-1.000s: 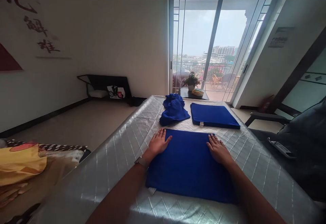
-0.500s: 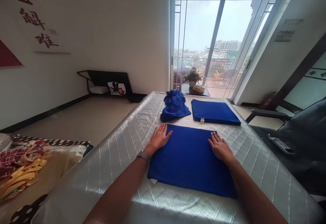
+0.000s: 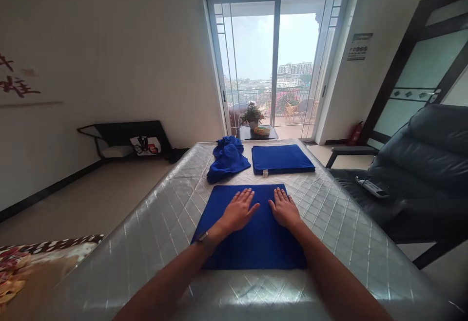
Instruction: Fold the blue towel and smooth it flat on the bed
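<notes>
A folded blue towel [image 3: 219, 209] lies flat on the silver quilted table [image 3: 329, 214] in front of me. My left hand [image 3: 239, 211] and my right hand [image 3: 284, 209] rest palm down on its middle, side by side, fingers spread, holding nothing. Farther back lie a second neatly folded blue towel [image 3: 281, 159] with a white tag and, to its left, a crumpled heap of blue towels [image 3: 227, 159].
A dark reclining chair [image 3: 420, 165] with a remote [image 3: 373, 188] on it stands close to the table's right side. A small table with a potted plant [image 3: 252, 115] stands before the glass balcony doors. Patterned cloth [image 3: 22, 267] lies at lower left.
Both hands slid from the towel's far corners inward to its middle. The camera turned right, so the towels now appear farther left.
</notes>
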Tool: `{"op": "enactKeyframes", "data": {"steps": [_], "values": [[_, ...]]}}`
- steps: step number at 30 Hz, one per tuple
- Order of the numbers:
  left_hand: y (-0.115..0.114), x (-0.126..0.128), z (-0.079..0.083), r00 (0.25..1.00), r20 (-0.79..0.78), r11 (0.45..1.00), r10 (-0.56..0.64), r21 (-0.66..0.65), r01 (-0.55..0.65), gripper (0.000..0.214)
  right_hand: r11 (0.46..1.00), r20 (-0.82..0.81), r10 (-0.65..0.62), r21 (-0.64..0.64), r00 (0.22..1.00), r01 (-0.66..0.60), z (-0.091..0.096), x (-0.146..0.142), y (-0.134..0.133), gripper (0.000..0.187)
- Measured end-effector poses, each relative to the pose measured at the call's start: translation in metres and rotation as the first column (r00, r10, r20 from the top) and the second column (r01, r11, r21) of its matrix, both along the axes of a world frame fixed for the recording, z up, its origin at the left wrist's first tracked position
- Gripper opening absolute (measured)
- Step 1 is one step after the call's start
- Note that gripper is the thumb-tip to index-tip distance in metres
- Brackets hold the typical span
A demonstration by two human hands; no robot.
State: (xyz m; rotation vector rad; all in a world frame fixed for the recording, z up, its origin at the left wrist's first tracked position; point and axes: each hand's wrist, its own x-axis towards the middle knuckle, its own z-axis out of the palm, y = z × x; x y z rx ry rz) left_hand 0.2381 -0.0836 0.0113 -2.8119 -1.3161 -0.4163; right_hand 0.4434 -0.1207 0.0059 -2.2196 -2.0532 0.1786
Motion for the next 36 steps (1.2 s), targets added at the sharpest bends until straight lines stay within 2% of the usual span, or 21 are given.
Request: {"op": "enactKeyframes", "data": {"steps": [2, 4, 6, 8, 10, 13, 16, 20, 23, 25, 31, 36], "values": [[-0.009, 0.042, 0.001, 0.996, -0.004, 0.996, -0.089, 0.01, 0.089, 0.066, 1.0, 0.011, 0.02, -0.004, 1.0, -0.02, 0.001, 0.001, -0.002, 0.066], [-0.013, 0.076, 0.0, 0.995, -0.001, 0.995, -0.103, 0.004, 0.103, 0.063, 0.999, 0.02, 0.047, -0.025, 0.999, -0.047, 0.003, 0.004, -0.004, 0.065], [-0.013, 0.095, -0.004, 0.996, -0.003, 0.996, -0.086, -0.016, 0.086, 0.062, 0.997, 0.021, 0.065, -0.045, 0.998, -0.064, 0.004, 0.007, -0.006, 0.065], [-0.012, 0.098, -0.009, 0.998, -0.014, 0.997, -0.064, -0.04, 0.064, 0.062, 0.997, 0.019, 0.064, -0.042, 0.998, -0.063, 0.003, 0.008, -0.006, 0.065], [-0.011, 0.088, -0.013, 0.999, -0.027, 0.997, -0.037, -0.065, 0.035, 0.063, 0.998, 0.011, 0.058, -0.023, 0.998, -0.058, 0.002, 0.008, -0.004, 0.064], [-0.007, 0.052, -0.015, 0.998, -0.057, 0.993, 0.031, -0.111, -0.038, 0.069, 0.999, -0.016, 0.035, 0.003, 0.999, -0.035, 0.001, 0.008, -0.002, 0.065], [-0.003, -0.002, -0.012, 0.984, -0.1, 0.974, 0.147, -0.157, -0.162, 0.074, 1.0, -0.03, 0.015, -0.016, 0.999, -0.016, -0.001, 0.008, 0.0, 0.065], [-0.003, -0.08, -0.01, 0.933, -0.136, 0.915, 0.335, -0.192, -0.356, 0.078, 1.0, 0.006, 0.012, -0.006, 1.0, -0.012, -0.005, 0.011, 0.003, 0.065], [-0.01, -0.116, -0.013, 0.901, -0.103, 0.879, 0.42, -0.2, -0.433, 0.081, 1.0, 0.04, 0.017, 0.011, 0.999, -0.017, -0.01, 0.013, 0.006, 0.065], [-0.014, -0.123, -0.016, 0.897, -0.072, 0.874, 0.436, -0.203, -0.441, 0.082, 1.0, 0.059, 0.016, 0.021, 0.998, -0.017, -0.014, 0.015, 0.007, 0.065], [-0.02, -0.117, -0.015, 0.904, 0.0, 0.884, 0.427, -0.211, -0.417, 0.082, 0.998, 0.121, 0.041, 0.045, 0.992, -0.047, -0.02, 0.021, 0.009, 0.065], [-0.025, -0.12, -0.014, 0.907, 0.019, 0.888, 0.422, -0.209, -0.409, 0.079, 0.998, 0.156, 0.055, 0.025, 0.986, -0.06, -0.016, 0.02, 0.01, 0.064]]}}
